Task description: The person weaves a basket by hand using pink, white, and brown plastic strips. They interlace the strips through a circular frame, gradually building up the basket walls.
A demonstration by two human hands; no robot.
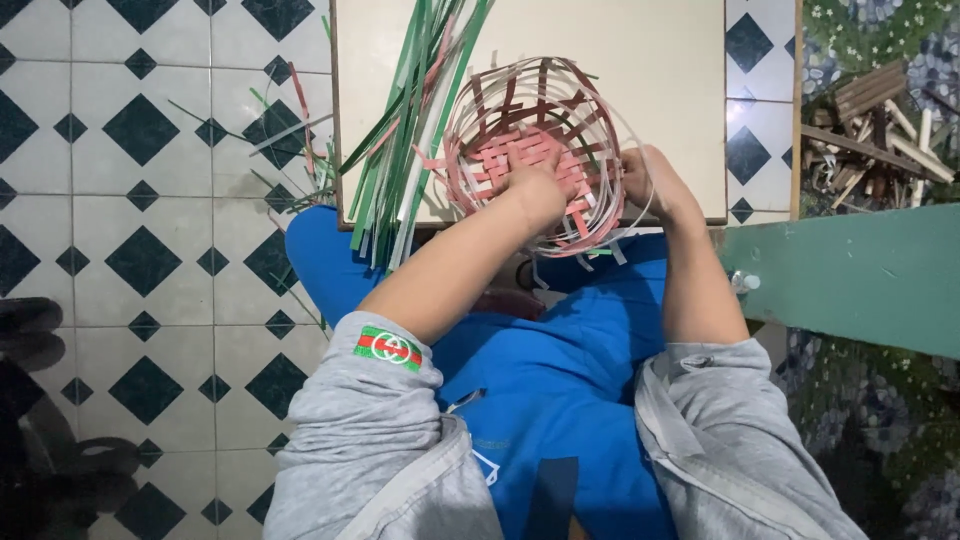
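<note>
At the near edge of the cream bench (660,90), left hand (535,190) presses inside the pink-and-white woven strip basket (530,150), right hand (655,185) pinches its rim.

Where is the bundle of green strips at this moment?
In the head view, the bundle of green strips lies on the left part of the pale board, just left of the half-woven basket, with its lower ends overhanging the board's near edge.
</note>
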